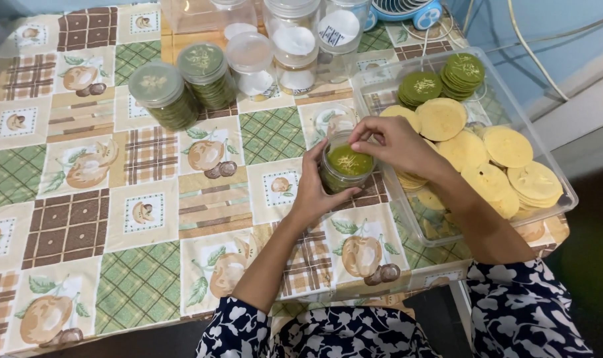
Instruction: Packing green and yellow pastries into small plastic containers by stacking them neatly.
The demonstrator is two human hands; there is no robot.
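Your left hand [313,191] wraps the small clear round plastic jar [343,169], fingers curled around its near wall. The jar stands upright on the glossy checked tablecloth with fruit prints [149,219], just beside the clear rectangular plastic tub [567,199]. It's filled to the rim with flat green discs, the top one speckled pale. Your right hand [398,142] sits over the jar mouth, fingertips bunched at the rim, probably pinching a disc, but the fingers hide it. The tub holds thin round yellow wafers [507,147] and two stacks of green wafers [441,79]. Two lidded jars of green discs [182,89] stand well apart.
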